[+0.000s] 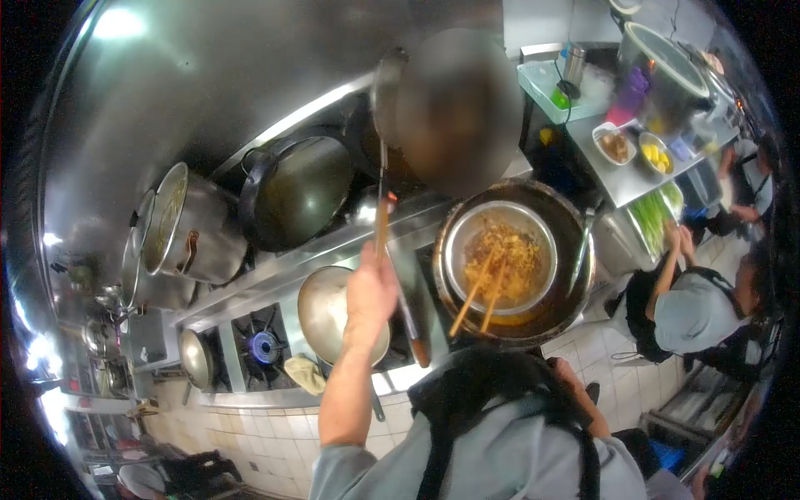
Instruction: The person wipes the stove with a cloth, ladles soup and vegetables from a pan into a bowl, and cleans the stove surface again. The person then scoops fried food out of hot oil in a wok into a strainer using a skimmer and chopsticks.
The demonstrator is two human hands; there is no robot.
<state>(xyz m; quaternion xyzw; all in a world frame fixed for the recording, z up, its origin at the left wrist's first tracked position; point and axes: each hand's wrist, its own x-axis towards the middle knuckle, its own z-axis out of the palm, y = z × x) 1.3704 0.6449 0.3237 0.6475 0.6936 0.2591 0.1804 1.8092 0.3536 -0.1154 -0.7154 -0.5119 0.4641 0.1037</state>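
Note:
My left hand (371,287) is closed around the wooden grip of a long-handled metal utensil (382,171). Its round head is up over the back of the stove, partly lost in a blurred patch. Beside that wrist sits a pale wok (321,312). A second long tool with a wooden end (419,350) slants down past the hand. My right hand (567,373) is low at my side, its fingers mostly hidden. Nearby, a steel bowl (454,242) of browned, shredded-looking food (508,258) rests in a large dark wok (579,304), with long chopsticks (471,298) leaning in it.
A black wok (304,196) and a tall steel pot (204,229) stand along the back. One burner (265,346) shows a blue flame, near a folded cloth (305,375). To the right, a co-worker (696,308) handles green vegetables (654,221) beside a steel counter (617,179).

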